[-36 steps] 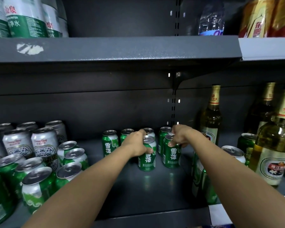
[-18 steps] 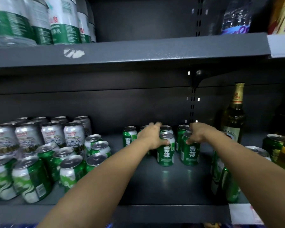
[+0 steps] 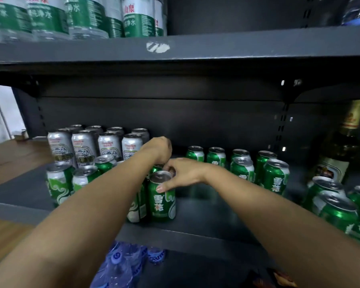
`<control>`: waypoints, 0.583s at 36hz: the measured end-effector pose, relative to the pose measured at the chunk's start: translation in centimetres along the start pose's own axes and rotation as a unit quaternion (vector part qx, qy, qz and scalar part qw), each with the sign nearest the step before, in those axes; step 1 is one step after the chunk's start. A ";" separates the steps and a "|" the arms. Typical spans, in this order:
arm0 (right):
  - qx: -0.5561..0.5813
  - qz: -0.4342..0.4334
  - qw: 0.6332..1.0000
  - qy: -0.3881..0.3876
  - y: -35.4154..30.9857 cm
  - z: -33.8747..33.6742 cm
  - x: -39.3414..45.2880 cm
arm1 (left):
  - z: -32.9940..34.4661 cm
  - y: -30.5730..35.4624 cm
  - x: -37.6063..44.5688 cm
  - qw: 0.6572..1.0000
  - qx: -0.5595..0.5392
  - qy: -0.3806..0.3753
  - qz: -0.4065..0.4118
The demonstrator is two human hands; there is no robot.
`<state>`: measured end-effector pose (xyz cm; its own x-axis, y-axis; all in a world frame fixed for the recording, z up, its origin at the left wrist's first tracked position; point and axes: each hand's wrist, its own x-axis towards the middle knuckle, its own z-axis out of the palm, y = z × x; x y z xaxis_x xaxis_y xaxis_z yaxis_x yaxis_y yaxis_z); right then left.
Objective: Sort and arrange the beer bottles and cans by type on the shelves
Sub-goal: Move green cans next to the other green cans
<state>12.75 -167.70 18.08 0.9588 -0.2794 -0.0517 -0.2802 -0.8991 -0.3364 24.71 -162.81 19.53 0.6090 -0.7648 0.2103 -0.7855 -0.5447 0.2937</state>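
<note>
Dark shelf (image 3: 206,206): upright green can (image 3: 162,197) is gripped at its rim by right hand (image 3: 182,173); left hand (image 3: 159,149), behind it, grip hidden.

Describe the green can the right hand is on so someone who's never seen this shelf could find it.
Look at the dark middle shelf, between the silver cans at left and the brown bottle at right. Near the front edge stands a green can. It alone has the right hand on its rim, thumb against its side.
</note>
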 end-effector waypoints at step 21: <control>-0.158 0.171 0.967 0.106 7.0 -4.2 -1.2 | -0.3 -1.6 0.3 0.967 0.149 -0.187 0.086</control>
<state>9.44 -175.11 19.77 0.7862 -0.6105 0.0957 -0.6110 -0.7912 -0.0273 26.16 -162.10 19.42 0.4285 -0.8932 -0.1362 -0.9021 -0.4315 -0.0082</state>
